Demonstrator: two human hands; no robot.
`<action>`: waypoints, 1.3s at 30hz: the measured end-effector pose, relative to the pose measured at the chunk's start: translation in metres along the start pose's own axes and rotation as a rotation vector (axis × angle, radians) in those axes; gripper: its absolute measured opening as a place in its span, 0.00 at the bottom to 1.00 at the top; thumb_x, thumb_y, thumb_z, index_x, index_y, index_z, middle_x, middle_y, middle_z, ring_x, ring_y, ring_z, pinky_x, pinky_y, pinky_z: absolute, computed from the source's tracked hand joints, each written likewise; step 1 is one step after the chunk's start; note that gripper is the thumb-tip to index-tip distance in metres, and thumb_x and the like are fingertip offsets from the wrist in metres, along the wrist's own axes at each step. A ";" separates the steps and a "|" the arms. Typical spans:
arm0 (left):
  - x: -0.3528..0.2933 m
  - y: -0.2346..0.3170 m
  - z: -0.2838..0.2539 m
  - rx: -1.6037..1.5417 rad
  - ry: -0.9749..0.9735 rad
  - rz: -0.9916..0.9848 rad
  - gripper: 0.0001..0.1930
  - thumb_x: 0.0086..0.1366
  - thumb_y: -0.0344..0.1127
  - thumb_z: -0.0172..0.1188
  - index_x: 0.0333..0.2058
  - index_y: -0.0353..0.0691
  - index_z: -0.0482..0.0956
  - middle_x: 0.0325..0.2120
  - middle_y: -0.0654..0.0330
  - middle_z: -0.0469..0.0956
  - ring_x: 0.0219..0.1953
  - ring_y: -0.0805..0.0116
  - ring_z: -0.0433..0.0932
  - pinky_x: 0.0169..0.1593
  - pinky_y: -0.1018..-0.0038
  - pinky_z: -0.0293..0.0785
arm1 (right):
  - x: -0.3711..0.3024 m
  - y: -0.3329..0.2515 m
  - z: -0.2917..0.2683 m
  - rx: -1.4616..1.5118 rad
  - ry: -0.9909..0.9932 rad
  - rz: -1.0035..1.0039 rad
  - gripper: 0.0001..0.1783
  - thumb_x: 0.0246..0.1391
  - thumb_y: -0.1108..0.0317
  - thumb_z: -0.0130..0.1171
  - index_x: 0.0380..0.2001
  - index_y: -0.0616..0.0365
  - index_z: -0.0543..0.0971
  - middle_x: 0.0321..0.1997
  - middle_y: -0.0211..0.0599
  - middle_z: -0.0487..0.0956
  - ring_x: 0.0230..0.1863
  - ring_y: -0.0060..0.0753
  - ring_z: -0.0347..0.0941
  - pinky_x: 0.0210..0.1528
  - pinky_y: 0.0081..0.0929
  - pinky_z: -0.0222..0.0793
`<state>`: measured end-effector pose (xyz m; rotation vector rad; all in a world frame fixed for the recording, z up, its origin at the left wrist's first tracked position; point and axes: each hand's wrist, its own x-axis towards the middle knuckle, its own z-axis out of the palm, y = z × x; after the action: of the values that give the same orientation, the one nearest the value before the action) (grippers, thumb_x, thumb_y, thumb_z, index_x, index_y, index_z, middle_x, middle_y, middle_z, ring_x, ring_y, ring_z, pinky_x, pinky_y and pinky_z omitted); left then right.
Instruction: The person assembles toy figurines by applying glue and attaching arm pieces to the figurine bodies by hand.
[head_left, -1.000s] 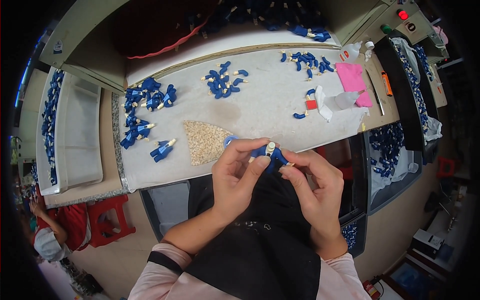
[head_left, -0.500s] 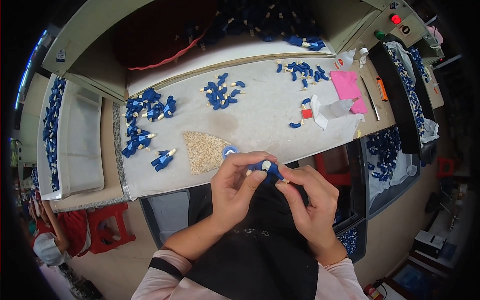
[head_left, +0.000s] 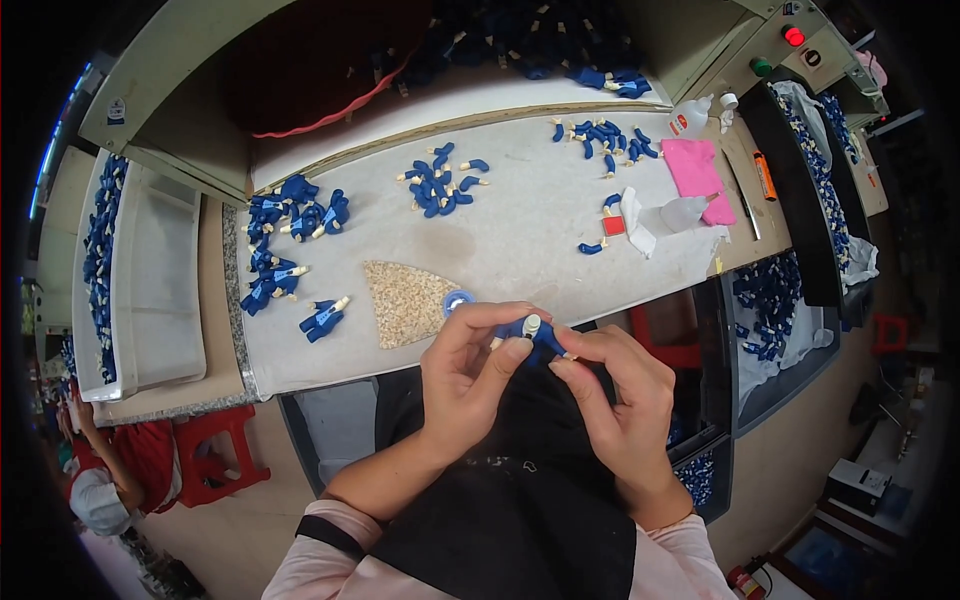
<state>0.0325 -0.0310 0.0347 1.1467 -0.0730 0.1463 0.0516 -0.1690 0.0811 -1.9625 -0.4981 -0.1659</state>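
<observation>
Close in front of my apron, a small blue figurine torso [head_left: 546, 339] with a cream neck stub is held between both hands. My left hand [head_left: 462, 365] is closed around its body, thumb near the stub. My right hand [head_left: 625, 385] pinches the cream tip of its arm between thumb and forefinger. Just beyond my left fingers are a small round blue-and-white piece [head_left: 457, 302] and a fan-shaped heap of tiny cream pieces [head_left: 405, 303]. A similar blue torso [head_left: 325, 319] lies left of the heap. Loose blue arms [head_left: 437, 187] lie in the table's middle.
More blue torsos [head_left: 297, 208] are piled at the left beside a white bin [head_left: 165, 280]. More arms [head_left: 605, 133], a pink cloth [head_left: 692, 168], clear bottles [head_left: 683, 215], a small red square [head_left: 613, 226] and an orange tube [head_left: 764, 177] are on the right. A cabinet [head_left: 200, 135] opens beyond.
Both hands remain on the figurine torso, which has tilted slightly so its neck stub shows more upright. The view has shifted slightly; nothing on the table has moved.
</observation>
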 end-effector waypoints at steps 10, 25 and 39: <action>-0.001 0.001 0.001 0.008 0.009 -0.030 0.10 0.59 0.23 0.51 0.41 0.31 0.68 0.38 0.53 0.73 0.42 0.70 0.71 0.48 0.76 0.65 | 0.000 -0.001 -0.001 0.039 -0.017 0.075 0.09 0.42 0.78 0.59 0.31 0.65 0.75 0.24 0.42 0.75 0.23 0.35 0.72 0.24 0.22 0.65; -0.002 -0.001 0.000 0.009 0.022 -0.060 0.11 0.59 0.22 0.51 0.41 0.32 0.67 0.38 0.56 0.72 0.42 0.73 0.70 0.47 0.79 0.64 | -0.001 0.000 -0.001 0.080 -0.018 0.127 0.09 0.43 0.79 0.59 0.31 0.65 0.75 0.24 0.42 0.74 0.23 0.34 0.72 0.25 0.21 0.65; -0.051 0.080 0.011 0.189 -0.044 0.635 0.11 0.55 0.29 0.56 0.35 0.38 0.64 0.30 0.43 0.73 0.28 0.51 0.75 0.27 0.67 0.76 | -0.012 -0.092 -0.016 0.060 -0.170 -0.502 0.10 0.32 0.78 0.61 0.24 0.70 0.76 0.19 0.45 0.74 0.18 0.36 0.72 0.18 0.22 0.69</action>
<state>-0.0298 -0.0125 0.1041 1.2846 -0.4713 0.7030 0.0044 -0.1533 0.1606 -1.7684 -1.0915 -0.2971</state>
